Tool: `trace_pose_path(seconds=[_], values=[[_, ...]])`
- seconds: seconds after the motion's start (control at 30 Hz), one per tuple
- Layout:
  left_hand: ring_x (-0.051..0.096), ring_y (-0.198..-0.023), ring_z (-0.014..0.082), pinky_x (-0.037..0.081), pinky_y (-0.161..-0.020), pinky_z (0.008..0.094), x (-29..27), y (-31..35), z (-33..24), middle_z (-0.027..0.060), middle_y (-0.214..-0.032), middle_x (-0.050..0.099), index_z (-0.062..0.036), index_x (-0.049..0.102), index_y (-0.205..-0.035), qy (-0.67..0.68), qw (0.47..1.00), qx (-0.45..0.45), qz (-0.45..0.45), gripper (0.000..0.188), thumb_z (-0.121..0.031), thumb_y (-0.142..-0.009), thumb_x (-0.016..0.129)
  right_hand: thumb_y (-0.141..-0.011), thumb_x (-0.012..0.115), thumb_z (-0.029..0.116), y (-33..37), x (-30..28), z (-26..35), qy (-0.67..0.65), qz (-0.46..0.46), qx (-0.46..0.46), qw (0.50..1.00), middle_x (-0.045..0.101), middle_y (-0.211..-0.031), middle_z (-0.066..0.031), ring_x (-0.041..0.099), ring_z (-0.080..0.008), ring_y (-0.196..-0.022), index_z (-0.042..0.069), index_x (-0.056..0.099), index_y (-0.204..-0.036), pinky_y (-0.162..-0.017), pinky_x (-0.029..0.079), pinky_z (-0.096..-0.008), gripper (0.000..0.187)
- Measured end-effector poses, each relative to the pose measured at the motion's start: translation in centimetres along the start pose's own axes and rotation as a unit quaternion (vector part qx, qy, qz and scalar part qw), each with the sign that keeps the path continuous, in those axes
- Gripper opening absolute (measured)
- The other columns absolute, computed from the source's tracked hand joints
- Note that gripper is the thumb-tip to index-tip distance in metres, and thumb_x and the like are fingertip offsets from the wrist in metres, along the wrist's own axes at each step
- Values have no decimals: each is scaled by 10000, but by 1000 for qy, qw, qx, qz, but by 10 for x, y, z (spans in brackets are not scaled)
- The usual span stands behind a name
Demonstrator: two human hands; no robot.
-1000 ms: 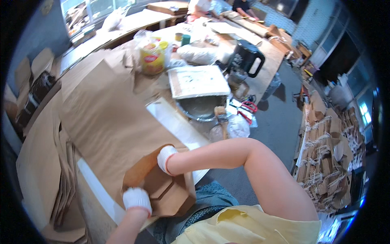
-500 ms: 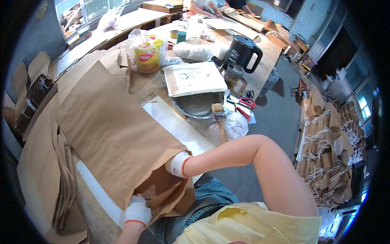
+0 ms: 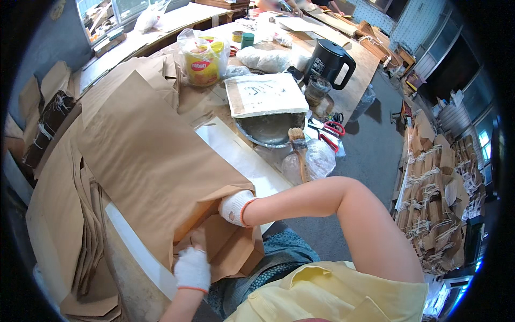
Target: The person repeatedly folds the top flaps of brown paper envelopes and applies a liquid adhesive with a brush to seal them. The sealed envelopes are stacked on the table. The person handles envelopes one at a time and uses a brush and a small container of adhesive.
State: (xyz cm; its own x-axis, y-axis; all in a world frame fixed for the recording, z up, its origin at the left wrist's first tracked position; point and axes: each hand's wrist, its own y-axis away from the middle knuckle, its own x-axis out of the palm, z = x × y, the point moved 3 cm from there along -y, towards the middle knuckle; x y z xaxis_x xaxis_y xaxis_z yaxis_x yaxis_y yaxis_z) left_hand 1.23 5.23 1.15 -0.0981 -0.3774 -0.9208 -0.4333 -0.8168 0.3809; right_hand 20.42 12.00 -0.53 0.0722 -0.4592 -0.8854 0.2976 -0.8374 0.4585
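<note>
A large brown paper bag [image 3: 155,145] lies slantwise on the table, its mouth spread toward me and the folded end panels showing. My left hand [image 3: 193,268], in a white knit glove with bare fingertips, reaches into the mouth at its left side. Its fingers stretch forward against the inner paper and look free of any object. At the upper right corner of the mouth, my right hand [image 3: 235,208], gloved alike, is closed on the bag's rim. Paper hides most of its fingers. White sheets [image 3: 236,147] lie under the bag.
Stacked brown paper [image 3: 56,214] lies at left. Beyond the bag are a paste basin [image 3: 271,131] with a board on top, a brush [image 3: 299,153], red-handled scissors [image 3: 333,129], a black kettle [image 3: 328,61] and a yellow tub [image 3: 204,67]. Bundled bags [image 3: 429,198] stand at right. A person works at the far end.
My left hand has moved off the bag's left rim and further into the mouth, which now gapes wider. My right hand stays at its corner. The whole view has shifted slightly.
</note>
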Motion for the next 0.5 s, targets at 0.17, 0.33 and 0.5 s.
trace_pose_path(seconds=[0.17,0.33,0.5], values=[[658,-1001,403,548,-851,491,-11,-4,-13,260,-1058,656,22,592,-1080,110,985,-5,130,339,-181,-808,608,-832,668,197,10,-4,36,37,128,-88,987,745,-1005,-104,714,-279,-953,93,770,-981,-753,572,-408,209],[648,-1085,383,551,-887,451,-17,-35,-2,241,-1179,634,11,547,-1178,45,976,-48,206,450,-300,-855,583,-891,661,365,35,-24,15,-73,163,-112,978,705,-1068,-181,665,-348,-1040,81,714,-1110,-869,539,-419,362],[553,-1143,394,490,-961,466,-14,-12,21,197,-1205,567,0,552,-1193,84,994,-68,19,691,-311,-658,857,-992,577,172,107,-37,-74,-610,115,-128,773,653,-1251,-95,605,-168,-1157,89,633,-1262,-1004,476,-324,289]])
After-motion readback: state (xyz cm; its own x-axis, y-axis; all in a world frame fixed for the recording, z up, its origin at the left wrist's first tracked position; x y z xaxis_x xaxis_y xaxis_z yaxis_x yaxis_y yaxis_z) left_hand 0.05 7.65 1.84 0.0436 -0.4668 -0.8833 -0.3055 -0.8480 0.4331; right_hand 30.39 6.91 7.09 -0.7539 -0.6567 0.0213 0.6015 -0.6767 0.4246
